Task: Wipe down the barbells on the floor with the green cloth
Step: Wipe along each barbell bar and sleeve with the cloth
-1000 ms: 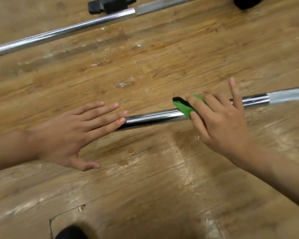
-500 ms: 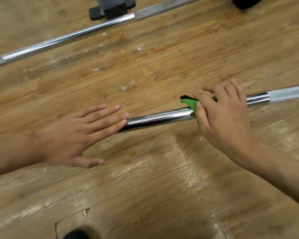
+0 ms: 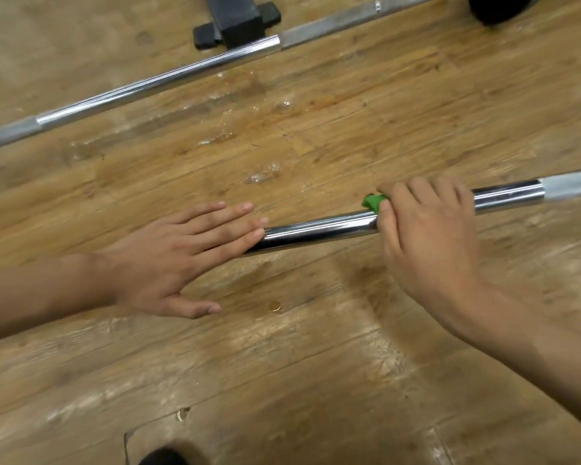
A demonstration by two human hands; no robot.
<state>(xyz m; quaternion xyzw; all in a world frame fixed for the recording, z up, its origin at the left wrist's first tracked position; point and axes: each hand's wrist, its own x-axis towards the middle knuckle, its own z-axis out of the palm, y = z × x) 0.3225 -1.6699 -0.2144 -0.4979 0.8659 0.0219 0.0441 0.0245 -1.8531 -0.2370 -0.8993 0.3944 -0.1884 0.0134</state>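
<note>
A chrome barbell [image 3: 316,231] lies across the wooden floor from centre to the right edge. My right hand [image 3: 426,236] curls over its shaft and grips the green cloth [image 3: 373,202] against the bar; only a small green corner shows by my fingertips. My left hand [image 3: 178,256] lies flat with straight fingers pressing down on the bar's left part, which it hides. A second barbell [image 3: 155,82] lies farther away, running diagonally from the left edge toward the top right.
A black block-shaped stand [image 3: 237,21] sits behind the far barbell at the top. A dark round object [image 3: 497,6] is at the top right corner. Wet spots [image 3: 262,176] glisten on the floor between the bars. A dark shoe tip [image 3: 163,457] shows at the bottom.
My right hand has closed its fingers over the cloth and slid a little to the right along the bar, hiding more of the cloth. My left hand has stayed flat on the bar.
</note>
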